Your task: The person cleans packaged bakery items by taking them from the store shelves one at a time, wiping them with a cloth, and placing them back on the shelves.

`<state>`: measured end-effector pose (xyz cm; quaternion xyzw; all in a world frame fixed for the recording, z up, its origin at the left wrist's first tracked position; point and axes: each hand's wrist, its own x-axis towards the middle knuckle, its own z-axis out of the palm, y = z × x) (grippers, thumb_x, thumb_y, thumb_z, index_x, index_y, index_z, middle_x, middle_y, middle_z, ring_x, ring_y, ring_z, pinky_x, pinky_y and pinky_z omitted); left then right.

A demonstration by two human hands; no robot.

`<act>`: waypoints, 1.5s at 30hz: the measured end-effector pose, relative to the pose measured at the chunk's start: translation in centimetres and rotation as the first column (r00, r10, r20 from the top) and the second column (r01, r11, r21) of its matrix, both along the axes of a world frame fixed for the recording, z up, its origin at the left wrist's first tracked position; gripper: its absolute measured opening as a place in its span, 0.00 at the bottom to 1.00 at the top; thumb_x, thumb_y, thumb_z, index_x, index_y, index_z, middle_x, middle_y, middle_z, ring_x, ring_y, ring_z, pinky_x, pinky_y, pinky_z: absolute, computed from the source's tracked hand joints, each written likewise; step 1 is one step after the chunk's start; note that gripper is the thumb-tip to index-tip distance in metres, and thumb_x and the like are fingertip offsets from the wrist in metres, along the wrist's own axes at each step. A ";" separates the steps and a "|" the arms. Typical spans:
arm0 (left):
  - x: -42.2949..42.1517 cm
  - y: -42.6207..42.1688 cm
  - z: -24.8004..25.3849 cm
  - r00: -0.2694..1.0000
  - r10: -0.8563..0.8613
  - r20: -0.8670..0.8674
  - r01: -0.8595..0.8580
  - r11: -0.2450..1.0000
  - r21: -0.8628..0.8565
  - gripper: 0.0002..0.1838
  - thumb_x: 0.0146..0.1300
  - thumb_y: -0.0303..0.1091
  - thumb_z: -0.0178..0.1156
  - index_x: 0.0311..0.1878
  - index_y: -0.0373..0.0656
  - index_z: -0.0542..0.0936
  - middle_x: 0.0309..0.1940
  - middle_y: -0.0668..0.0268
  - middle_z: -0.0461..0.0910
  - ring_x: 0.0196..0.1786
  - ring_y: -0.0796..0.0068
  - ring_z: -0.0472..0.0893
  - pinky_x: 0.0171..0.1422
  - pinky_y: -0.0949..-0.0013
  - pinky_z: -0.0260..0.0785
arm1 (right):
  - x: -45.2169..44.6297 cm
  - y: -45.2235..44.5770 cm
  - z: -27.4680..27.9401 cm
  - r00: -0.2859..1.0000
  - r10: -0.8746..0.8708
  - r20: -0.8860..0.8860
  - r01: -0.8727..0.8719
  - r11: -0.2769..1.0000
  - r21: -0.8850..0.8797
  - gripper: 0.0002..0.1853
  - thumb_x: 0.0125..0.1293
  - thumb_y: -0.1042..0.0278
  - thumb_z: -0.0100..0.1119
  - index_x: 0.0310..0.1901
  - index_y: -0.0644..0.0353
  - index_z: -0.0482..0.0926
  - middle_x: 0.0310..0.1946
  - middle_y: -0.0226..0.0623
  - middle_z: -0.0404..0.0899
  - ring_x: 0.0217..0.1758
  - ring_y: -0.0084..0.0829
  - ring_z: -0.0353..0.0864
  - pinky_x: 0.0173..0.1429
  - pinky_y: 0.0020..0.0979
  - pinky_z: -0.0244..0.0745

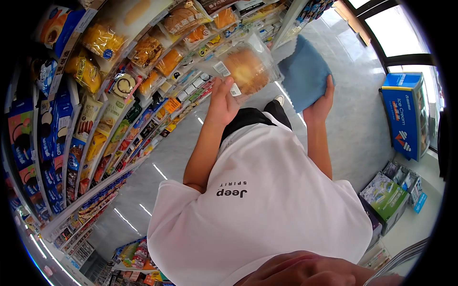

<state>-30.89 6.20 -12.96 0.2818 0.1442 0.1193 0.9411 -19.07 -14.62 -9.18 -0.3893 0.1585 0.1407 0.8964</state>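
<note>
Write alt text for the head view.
A person's left hand holds a clear-wrapped bread, the right hand a blue cloth. Packed snack shelves fill the left; a blue ice cream cabinet stands at right.

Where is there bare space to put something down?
The floor has a wide bare patch between the right hand, with its blue cloth-like item, and the blue ice cream cabinet. Another bare strip runs between the shelves and the left arm. The shelves are crowded with packets.
</note>
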 end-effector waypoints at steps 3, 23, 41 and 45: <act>0.2 -1.2 0.2 0.998 -0.035 -0.060 0.042 0.992 0.116 0.30 0.70 0.37 0.61 0.71 0.41 0.65 0.66 0.59 0.73 0.68 0.58 0.75 0.73 0.48 0.68 | -1.0 -0.6 -1.2 0.957 0.131 0.258 -0.085 0.980 -0.181 0.30 0.78 0.49 0.46 0.68 0.67 0.69 0.66 0.44 0.74 0.69 0.39 0.74 0.74 0.40 0.66; 0.6 -4.3 -1.7 0.974 -0.224 0.044 0.217 0.967 0.135 0.30 0.79 0.35 0.48 0.79 0.46 0.53 0.75 0.62 0.62 0.74 0.67 0.67 0.76 0.58 0.65 | -3.6 2.9 2.2 -0.015 0.867 0.498 0.388 0.464 -0.796 0.25 0.67 0.64 0.59 0.66 0.51 0.77 0.71 0.31 0.73 0.78 0.43 0.63 0.81 0.47 0.51; 0.6 -4.4 -1.0 0.967 -0.228 0.110 0.214 0.969 0.127 0.33 0.76 0.43 0.55 0.77 0.43 0.57 0.71 0.63 0.67 0.72 0.68 0.70 0.74 0.61 0.67 | -3.0 3.0 2.1 -0.002 0.850 0.527 0.361 0.492 -0.792 0.24 0.68 0.63 0.56 0.66 0.49 0.78 0.71 0.31 0.72 0.79 0.41 0.62 0.82 0.48 0.48; 1.0 -5.0 1.2 0.990 -0.138 -0.010 0.138 0.987 0.083 0.30 0.77 0.42 0.52 0.76 0.40 0.59 0.72 0.60 0.68 0.73 0.64 0.70 0.75 0.57 0.65 | -1.9 2.7 0.8 0.239 0.731 0.639 0.318 0.563 -0.763 0.24 0.69 0.66 0.55 0.67 0.51 0.77 0.72 0.35 0.71 0.79 0.44 0.61 0.81 0.48 0.50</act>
